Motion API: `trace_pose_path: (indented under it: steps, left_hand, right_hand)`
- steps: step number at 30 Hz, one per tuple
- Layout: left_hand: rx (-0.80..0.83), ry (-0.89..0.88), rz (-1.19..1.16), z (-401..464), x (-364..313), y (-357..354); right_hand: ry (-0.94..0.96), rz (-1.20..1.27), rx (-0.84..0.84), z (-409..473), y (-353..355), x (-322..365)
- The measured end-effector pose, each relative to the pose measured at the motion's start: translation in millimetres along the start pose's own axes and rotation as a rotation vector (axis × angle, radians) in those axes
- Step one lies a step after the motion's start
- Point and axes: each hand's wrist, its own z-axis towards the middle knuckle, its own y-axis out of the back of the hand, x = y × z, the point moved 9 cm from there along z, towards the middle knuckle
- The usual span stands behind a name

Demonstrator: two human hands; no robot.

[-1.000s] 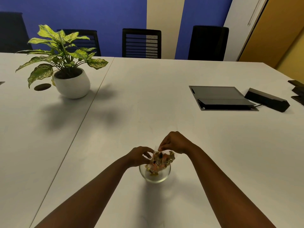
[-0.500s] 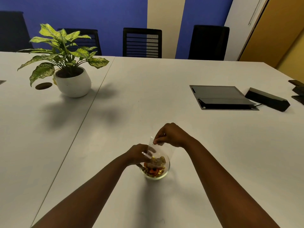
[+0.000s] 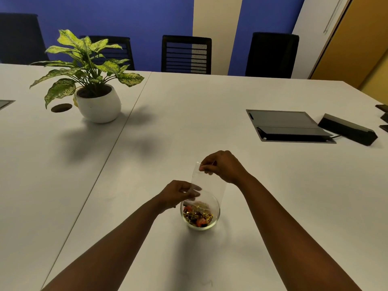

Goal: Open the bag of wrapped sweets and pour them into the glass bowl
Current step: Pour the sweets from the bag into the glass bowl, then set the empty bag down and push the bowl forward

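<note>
A small glass bowl (image 3: 216, 219) stands on the white table in front of me, holding gold and orange wrapped sweets (image 3: 198, 217). Over it hangs a clear plastic bag (image 3: 212, 185), upside down and see-through, with its mouth at the bowl's rim. My right hand (image 3: 222, 166) pinches the bag's upper end above the bowl. My left hand (image 3: 178, 193) pinches the bag's lower left edge, just beside the rim. The bag looks empty.
A potted plant in a white pot (image 3: 97, 103) stands at the back left. A grey cable hatch (image 3: 287, 126) and a black device (image 3: 347, 129) lie at the right. Black chairs (image 3: 186, 53) line the table's far edge. A seam (image 3: 117, 137) runs between two tabletops.
The bag was low in the bowl and full of sweets. My right hand has lifted its end upward, and the sweets have dropped out into the bowl.
</note>
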Motion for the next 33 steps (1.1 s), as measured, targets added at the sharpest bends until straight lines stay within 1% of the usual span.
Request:
trace_pose_path:
  steps: [4, 7, 9, 12, 14, 16, 18, 21, 23, 27, 30, 33]
  left_hand:
    - [-0.125, -0.010, -0.131, -1, 7, 16]
    - [-0.247, 0.014, -0.183, -9, 18, 35]
    - [-0.341, 0.046, -0.247, -18, 32, 51]
    - [-0.459, 0.106, -0.376, -35, 56, 70]
    - [-0.495, 0.161, -0.405, -46, 70, 77]
    - [-0.477, 0.250, -0.331, -54, 85, 77]
    - [-0.419, 0.324, -0.269, -58, 97, 71]
    - [-0.334, 0.384, -0.253, -59, 113, 58]
    - [-0.337, 0.413, -0.206, -60, 121, 54]
    - [-0.375, 0.438, -0.104, -61, 136, 55]
    - [-0.399, 0.412, 0.097, -59, 137, 61]
    - [-0.462, 0.424, 0.334, -58, 135, 69]
  right_hand:
    - [-0.108, 0.061, -0.041, 5, -6, -18]
    - [-0.183, 0.108, -0.150, 6, -6, -35]
    - [-0.223, 0.112, -0.178, 7, -9, -44]
    - [-0.317, 0.043, -0.056, 6, -29, -64]
    - [-0.400, 0.052, 0.056, 2, -48, -79]
    - [-0.486, 0.165, 0.175, -7, -69, -89]
    - [-0.566, 0.282, 0.257, -18, -86, -92]
    - [-0.590, 0.266, 0.303, -26, -98, -96]
    - [-0.594, 0.260, 0.301, -30, -103, -98]
    - [-0.637, 0.327, 0.232, -38, -106, -105]
    - [-0.685, 0.324, 0.231, -46, -111, -113]
    - [-0.696, 0.344, 0.214, -50, -115, -117]
